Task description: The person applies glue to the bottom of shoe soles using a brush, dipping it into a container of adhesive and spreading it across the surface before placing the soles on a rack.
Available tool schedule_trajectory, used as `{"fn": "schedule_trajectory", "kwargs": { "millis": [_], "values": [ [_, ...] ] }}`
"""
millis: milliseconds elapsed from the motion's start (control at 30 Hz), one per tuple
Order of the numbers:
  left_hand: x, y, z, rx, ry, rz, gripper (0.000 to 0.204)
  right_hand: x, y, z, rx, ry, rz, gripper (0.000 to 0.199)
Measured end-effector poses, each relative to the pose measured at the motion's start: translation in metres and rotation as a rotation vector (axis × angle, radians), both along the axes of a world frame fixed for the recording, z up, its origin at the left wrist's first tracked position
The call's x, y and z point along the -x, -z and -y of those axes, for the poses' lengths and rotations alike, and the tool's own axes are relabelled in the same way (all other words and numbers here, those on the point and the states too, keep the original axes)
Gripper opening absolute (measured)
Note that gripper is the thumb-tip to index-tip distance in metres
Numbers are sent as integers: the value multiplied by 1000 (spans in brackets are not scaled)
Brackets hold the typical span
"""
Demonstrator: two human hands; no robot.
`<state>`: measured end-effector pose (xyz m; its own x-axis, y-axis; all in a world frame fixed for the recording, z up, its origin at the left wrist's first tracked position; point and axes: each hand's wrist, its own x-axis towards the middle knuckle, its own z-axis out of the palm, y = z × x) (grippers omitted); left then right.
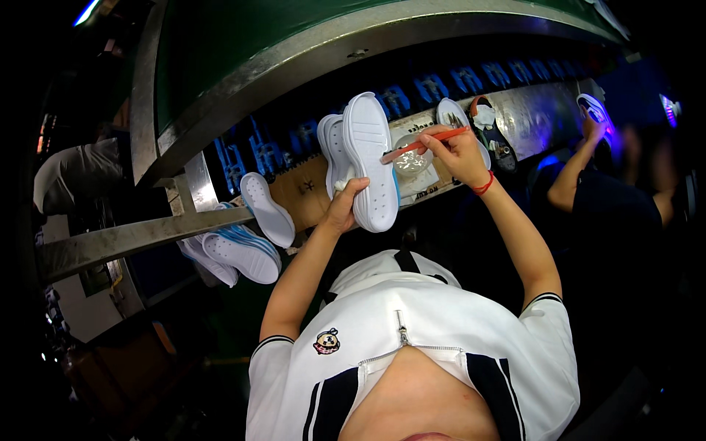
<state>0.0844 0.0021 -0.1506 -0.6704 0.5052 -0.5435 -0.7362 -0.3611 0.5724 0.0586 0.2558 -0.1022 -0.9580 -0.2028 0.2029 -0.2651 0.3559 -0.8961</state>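
My left hand point(347, 206) is closed round the lower left edge of a white shoe sole point(370, 140), held nearly upright with its inner face toward me. Small holes dot its heel area, and a blue strip shows along its right side. My right hand point(462, 156) grips a red-handled brush point(435, 140), its bristles at the sole's right edge. Just behind the held sole stands another white sole point(335, 151), partly hidden. A round bowl point(413, 163) with clear or whitish contents sits on the bench below the brush.
Several white and blue soles point(243, 253) lie at the left by a metal rail point(154, 241). Beyond the bowl are another sole point(451, 114) and a dark shoe point(500, 143). A metal beam point(309, 62) arches overhead. At right, another person's hand point(590, 129) holds a sole under violet light.
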Motion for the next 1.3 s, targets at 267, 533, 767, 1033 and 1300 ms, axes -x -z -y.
{"fn": "schedule_trajectory", "kwargs": {
  "millis": [267,533,767,1033,1300],
  "values": [
    [1,-10,-2,7,-1,-112,57,3,-12,7,25,63,30,20],
    [-8,5,11,20,175,-84,51,29,-21,-5,84,329,10,19],
    [-7,-11,14,-317,346,91,62,59,-58,-17,-175,58,-222,16],
    [-4,-38,10,-561,388,256,67,64,-72,11,-36,-460,-132,18],
    [1,-24,4,-535,322,234,64,30,-56,62,18,-619,-160,16]
  ]
}}
